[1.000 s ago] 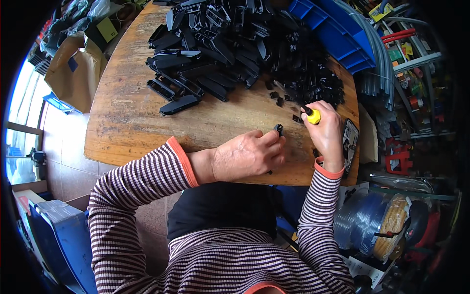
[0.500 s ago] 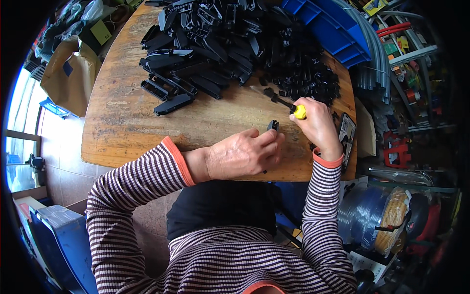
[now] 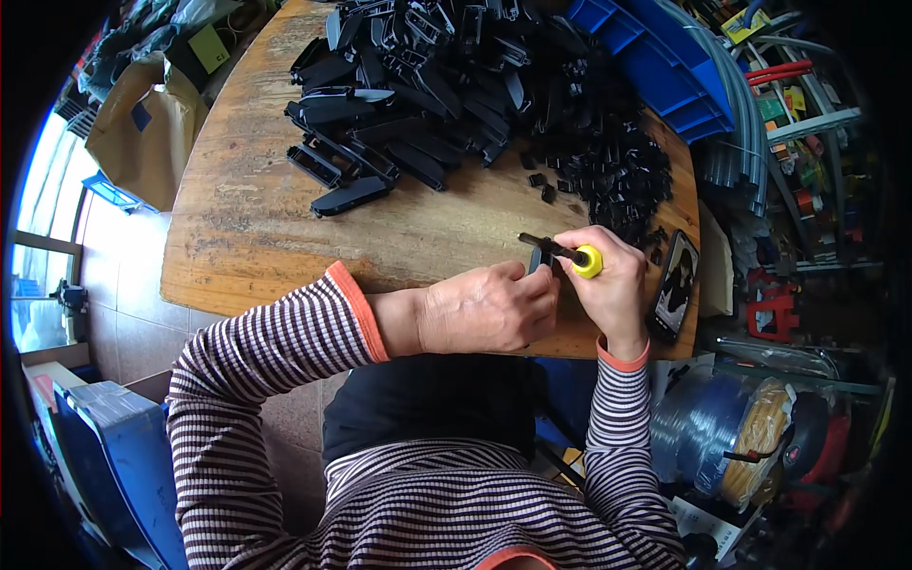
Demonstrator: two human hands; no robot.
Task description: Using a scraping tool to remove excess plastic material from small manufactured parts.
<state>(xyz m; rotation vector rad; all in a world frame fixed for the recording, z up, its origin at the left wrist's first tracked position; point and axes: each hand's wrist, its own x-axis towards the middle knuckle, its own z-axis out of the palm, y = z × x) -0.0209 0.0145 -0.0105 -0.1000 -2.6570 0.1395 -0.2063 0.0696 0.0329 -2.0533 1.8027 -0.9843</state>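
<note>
Two hands work a screwdriver on a small black part at the bench's near edge.

The right hand is closed round the yellow-capped screwdriver; its tip points left onto the black part, which the left hand pinches with curled fingers. Behind them a pile of black plastic pieces covers the far half of the wooden bench. A phone lies just right of the right hand. Blue bins stand at the far right corner. A brown cardboard box with a small blue label sits off the left edge; a green-yellow packet lies beyond it.
</note>
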